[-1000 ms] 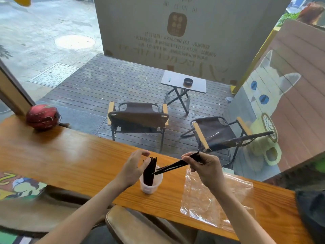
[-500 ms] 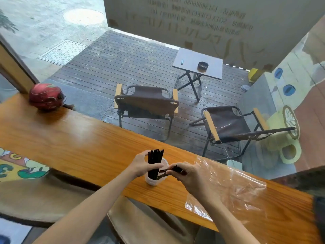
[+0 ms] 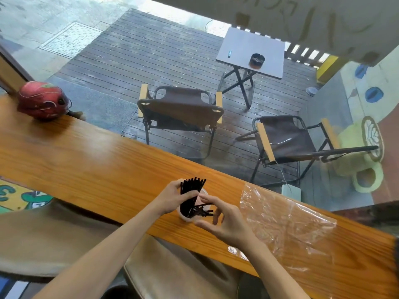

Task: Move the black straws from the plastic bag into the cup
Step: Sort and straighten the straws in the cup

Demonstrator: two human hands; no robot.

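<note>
Black thin plastic straws [image 3: 192,190] stand bunched in a small translucent white plastic cup [image 3: 187,217] near the front edge of the long orange-brown wooden counter [image 3: 86,165]. I see the left hand [image 3: 172,196] closed around the bunch and cup. The right hand [image 3: 224,221] pinches a few short straws at the rim, fingers narrow. Clear crinkled plastic bag [image 3: 287,223] lies flat just right, toward the counter's right end.

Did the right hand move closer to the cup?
Yes. The right hand came down toward the cup, bringing its straws in; it now sits right beside the cup's rim.
</note>
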